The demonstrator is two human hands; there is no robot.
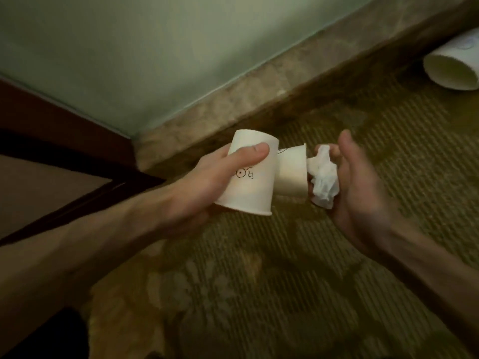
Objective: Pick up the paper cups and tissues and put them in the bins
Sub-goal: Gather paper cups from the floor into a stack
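Patterned carpet [285, 281] is running up to a stone skirting. At frame centre we are gripping an upside-down paper cup [248, 174] in our left hand [207, 182], and our right hand [357, 187], loosely curled, is cradling a crumpled tissue [324, 180] against a second cup [291, 172]. Another cup [451, 71] is lying sideways at upper right, nearer our right hand, mouth facing us, seemingly empty. No bin is showing.

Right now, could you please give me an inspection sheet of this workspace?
Surface: patterned carpet meeting a stone skirting.
Job's things: two paper cups, printed cup and second cup; crumpled tissue; another cup lying on its side by the skirting.
Clutter: nothing seen.
Grips: left hand holds the printed cup; right hand holds the tissue.
Cables: nothing seen.
Surroundings: green wall, dark wooden frame; no bins in view.
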